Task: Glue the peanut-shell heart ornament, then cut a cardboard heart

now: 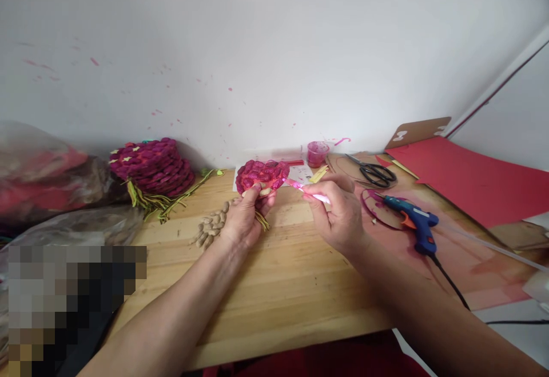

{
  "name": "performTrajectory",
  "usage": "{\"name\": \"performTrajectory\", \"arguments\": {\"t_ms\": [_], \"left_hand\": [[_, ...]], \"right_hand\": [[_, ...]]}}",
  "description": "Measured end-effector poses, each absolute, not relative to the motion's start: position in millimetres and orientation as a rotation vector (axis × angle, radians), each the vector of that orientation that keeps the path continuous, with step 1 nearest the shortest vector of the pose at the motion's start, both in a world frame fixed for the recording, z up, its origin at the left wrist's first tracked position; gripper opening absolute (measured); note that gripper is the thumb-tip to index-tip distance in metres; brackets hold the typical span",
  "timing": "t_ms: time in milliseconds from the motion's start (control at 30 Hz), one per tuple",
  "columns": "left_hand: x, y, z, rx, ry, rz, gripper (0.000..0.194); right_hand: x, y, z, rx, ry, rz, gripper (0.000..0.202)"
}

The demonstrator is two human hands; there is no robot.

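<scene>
My left hand (246, 217) holds a round piece covered in magenta-painted peanuts (261, 175), its thumb at the near edge beside an unpainted peanut. Yellow-green strings hang below those fingers. In my right hand (338, 211) is a white-handled brush (317, 195), gripped between thumb and fingers. The brush's pink tip is at the right edge of the painted piece; whether it touches is hard to tell. Loose unpainted peanuts (210, 228) lie on the wooden table (274, 285) left of my left hand. A cup of magenta paint (317, 153) stands behind my hands.
At the left are a stack of magenta pieces (154, 168) with strings and plastic bags (47, 177). To the right lie black-handled scissors (377, 175), a blue glue gun (414, 219) with a cable, a cardboard disc (384, 210) and red sheets (476, 177). A wall rises behind.
</scene>
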State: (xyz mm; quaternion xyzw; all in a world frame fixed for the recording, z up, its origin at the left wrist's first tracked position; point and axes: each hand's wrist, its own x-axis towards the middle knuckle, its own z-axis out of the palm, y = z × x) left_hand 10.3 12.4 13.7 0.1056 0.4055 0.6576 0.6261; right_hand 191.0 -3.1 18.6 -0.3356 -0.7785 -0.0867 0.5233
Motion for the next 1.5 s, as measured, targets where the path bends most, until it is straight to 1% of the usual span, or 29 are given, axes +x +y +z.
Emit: {"name": "performTrajectory", "arguments": {"t_ms": [267, 433, 567, 767, 933, 1033, 1167, 1500], "left_hand": [[9, 13, 11, 0.260, 0.923, 1.499, 0.007], [9, 13, 8, 0.283, 0.921, 1.507, 0.011], [9, 13, 10, 0.306, 0.930, 1.522, 0.014], [10, 13, 13, 0.320, 0.944, 1.540, 0.012], [9, 13, 10, 0.331, 0.939, 1.540, 0.015], [8, 14, 9, 0.335, 0.943, 1.530, 0.012], [8, 14, 8, 0.338, 0.937, 1.537, 0.007], [7, 13, 4, 0.533, 0.961, 1.617, 0.006]], "right_hand": [[191, -2, 20, -0.831, -1.826, -0.169, 0.008], [192, -1, 22, -0.850, -1.794, -0.049, 0.006], [192, 0, 21, -0.869, -1.779, -0.050, 0.006], [192, 0, 21, -0.858, -1.765, 0.024, 0.006], [193, 1, 22, -0.900, -1.720, 0.043, 0.005], [194, 2, 22, -0.904, -1.723, 0.084, 0.004], [194, 3, 21, -0.912, -1.716, 0.074, 0.005], [193, 0, 21, -0.867, -1.730, 0.030, 0.005]]}}
